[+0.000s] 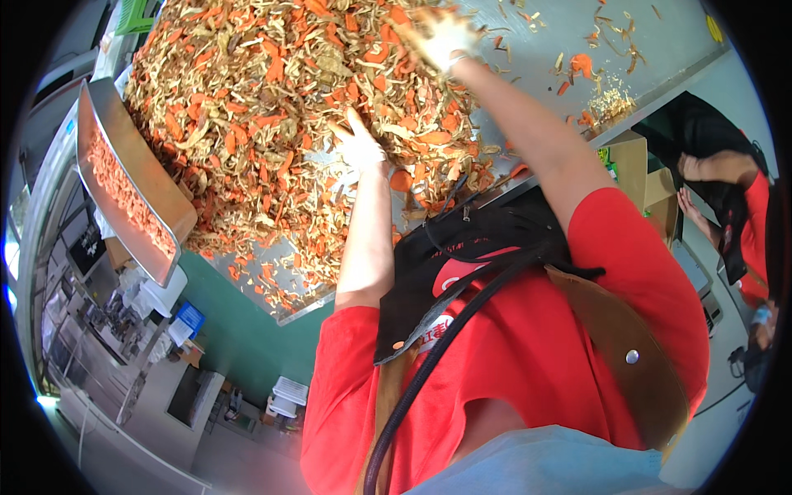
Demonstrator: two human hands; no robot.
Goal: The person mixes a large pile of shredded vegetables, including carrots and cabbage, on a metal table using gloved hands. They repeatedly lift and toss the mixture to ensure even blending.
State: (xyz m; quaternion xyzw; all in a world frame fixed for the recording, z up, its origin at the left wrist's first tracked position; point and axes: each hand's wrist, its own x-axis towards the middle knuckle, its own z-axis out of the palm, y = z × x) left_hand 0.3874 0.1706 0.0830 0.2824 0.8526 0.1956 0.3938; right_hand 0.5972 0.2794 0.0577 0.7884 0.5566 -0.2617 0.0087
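Note:
A large heap of mixed shredded pale-brown strips and orange slices, apparently carrot [272,68], lies on a metal tabletop [532,55]. My left hand [362,148] rests on the near part of the heap with its fingers spread. It looks bright and overexposed, and nothing shows in its fingers. Farther forward, my right hand [445,40] is over the heap's right edge, blurred and overexposed. Whether it holds any strips cannot be told. At the heap's left side a metal tray [139,154] holds orange crumbly food [124,192]; this tray appears tilted in view.
Scattered strips [581,65] and a small pile of pale bits [609,105] lie on the right. A cardboard box [628,164] stands beyond the table edge. Another person [724,192] in red and black is at right. A green plastic basket [133,17] sits at far left.

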